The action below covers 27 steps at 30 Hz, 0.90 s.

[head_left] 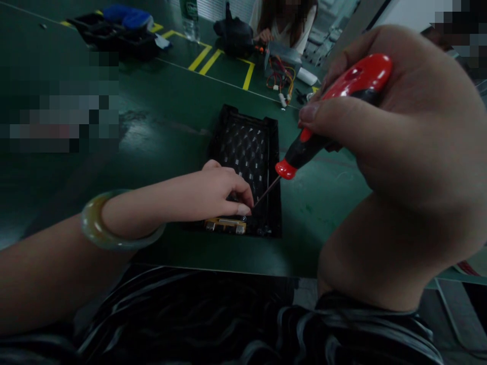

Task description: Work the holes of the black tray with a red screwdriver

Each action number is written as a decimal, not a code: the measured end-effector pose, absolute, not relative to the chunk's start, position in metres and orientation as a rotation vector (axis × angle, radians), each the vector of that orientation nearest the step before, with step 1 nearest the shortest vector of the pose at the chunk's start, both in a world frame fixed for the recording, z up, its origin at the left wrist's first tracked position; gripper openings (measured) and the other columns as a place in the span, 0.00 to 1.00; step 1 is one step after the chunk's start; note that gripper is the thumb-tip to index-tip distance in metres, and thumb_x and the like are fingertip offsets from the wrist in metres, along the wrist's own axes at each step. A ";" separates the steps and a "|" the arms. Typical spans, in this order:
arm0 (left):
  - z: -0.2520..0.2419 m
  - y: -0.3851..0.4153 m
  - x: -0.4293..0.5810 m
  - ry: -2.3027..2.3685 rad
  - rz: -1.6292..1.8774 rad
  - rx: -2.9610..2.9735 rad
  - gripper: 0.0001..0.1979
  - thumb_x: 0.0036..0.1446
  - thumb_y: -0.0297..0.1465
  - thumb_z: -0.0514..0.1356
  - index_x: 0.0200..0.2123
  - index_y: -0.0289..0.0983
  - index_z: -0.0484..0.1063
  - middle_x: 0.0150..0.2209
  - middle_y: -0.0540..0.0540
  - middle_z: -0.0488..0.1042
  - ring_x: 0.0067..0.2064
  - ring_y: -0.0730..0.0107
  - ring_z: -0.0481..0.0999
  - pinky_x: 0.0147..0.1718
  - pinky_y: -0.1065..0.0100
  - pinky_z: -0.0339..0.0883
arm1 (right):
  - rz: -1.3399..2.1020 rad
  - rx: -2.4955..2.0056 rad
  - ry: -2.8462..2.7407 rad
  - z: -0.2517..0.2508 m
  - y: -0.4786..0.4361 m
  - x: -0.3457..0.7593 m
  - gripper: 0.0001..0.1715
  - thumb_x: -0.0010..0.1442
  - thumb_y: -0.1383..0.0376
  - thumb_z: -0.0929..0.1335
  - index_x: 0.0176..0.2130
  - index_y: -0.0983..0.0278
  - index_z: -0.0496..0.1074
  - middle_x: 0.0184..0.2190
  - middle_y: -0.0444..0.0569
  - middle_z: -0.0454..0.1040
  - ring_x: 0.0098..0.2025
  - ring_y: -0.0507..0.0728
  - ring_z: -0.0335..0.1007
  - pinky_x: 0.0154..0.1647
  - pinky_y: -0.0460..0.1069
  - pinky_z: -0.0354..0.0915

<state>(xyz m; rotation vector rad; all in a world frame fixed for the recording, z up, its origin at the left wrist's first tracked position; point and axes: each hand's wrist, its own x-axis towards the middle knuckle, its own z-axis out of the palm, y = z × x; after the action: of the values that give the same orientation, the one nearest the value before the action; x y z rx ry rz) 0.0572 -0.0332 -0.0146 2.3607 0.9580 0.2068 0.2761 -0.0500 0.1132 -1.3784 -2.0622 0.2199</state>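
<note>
My right hand [395,111], raised at the right, is closed around the red and black handle of a screwdriver [308,147]. Its thin shaft slants down to the left, and the tip ends at the fingertips of my left hand [224,192]. Thumb and forefinger of that hand are pinched together over the near end of a black plastic casing [247,147]; whatever sits between them is too small to make out. Just below the fingertips, a small circuit board [226,225] with metal ports lies along the casing's near edge. The casing has a patterned inner floor.
A green table [167,121] with yellow tape marks spreads beneath. At the back stand a black tray [125,43] with a blue item, a water bottle [190,23], and a metal power supply [283,58] with loose cables. Across the table sits another person [283,30].
</note>
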 end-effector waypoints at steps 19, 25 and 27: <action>-0.028 -0.036 0.053 0.916 0.150 2.438 0.14 0.64 0.47 0.65 0.44 0.49 0.85 0.49 0.47 0.82 0.55 0.54 0.74 0.60 0.53 0.54 | 0.080 -1.583 -2.243 0.122 -0.058 0.265 0.17 0.69 0.51 0.66 0.43 0.62 0.73 0.37 0.40 0.68 0.51 0.56 0.74 0.59 0.54 0.67; -0.032 -0.040 0.057 0.901 0.158 2.450 0.07 0.63 0.41 0.69 0.41 0.49 0.87 0.52 0.48 0.83 0.57 0.56 0.74 0.61 0.55 0.54 | 0.090 -1.520 -2.319 0.123 -0.059 0.263 0.21 0.71 0.56 0.64 0.57 0.64 0.73 0.46 0.40 0.70 0.57 0.53 0.72 0.62 0.51 0.66; -0.033 -0.041 0.058 0.902 0.158 2.452 0.07 0.64 0.40 0.68 0.40 0.49 0.87 0.50 0.48 0.83 0.56 0.56 0.74 0.60 0.56 0.54 | 0.058 -1.522 -2.317 0.122 -0.058 0.261 0.23 0.70 0.55 0.64 0.57 0.65 0.72 0.48 0.41 0.71 0.58 0.54 0.72 0.63 0.51 0.66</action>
<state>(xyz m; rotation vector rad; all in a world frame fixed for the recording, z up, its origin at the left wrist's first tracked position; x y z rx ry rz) 0.0577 -0.0409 -0.0326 2.4518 0.9024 0.1576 0.2611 -0.0584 0.1224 -1.5218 -2.3167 0.0576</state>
